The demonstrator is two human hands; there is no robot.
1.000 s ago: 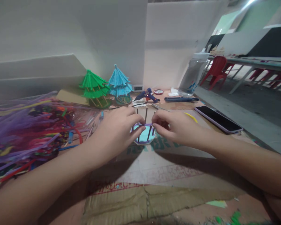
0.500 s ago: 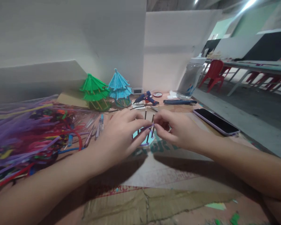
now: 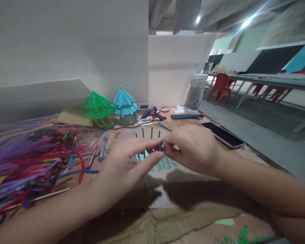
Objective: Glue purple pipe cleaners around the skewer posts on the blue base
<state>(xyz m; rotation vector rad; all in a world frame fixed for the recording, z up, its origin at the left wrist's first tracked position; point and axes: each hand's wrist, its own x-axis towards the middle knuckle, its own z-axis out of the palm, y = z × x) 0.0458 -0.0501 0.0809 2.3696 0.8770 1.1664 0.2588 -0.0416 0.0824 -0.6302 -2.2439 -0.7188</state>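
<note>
My left hand (image 3: 128, 166) and my right hand (image 3: 195, 149) meet near the middle of the table, fingertips pinched on a short purple pipe cleaner (image 3: 160, 145). Only a little of this strip shows between the fingers. Just behind and below my left fingers is a small model with several upright brown sticks (image 3: 151, 133) on a light blue base (image 3: 141, 156). My left hand covers much of it, and I cannot tell whether the purple strip touches the sticks.
Loose pipe cleaners (image 3: 27, 159) are heaped at the left. A green-roofed model (image 3: 99, 106) and a blue-roofed one (image 3: 124, 103) stand behind, near a glue gun (image 3: 152, 114). To the right are tweezers (image 3: 165, 126), a utility knife (image 3: 186, 116), a phone (image 3: 223, 135) and a bottle (image 3: 195, 93).
The view has tilted up and shifted right. My hands have moved from over the sticks toward the near side, and my right hand has turned, its back now more to the camera.
</note>
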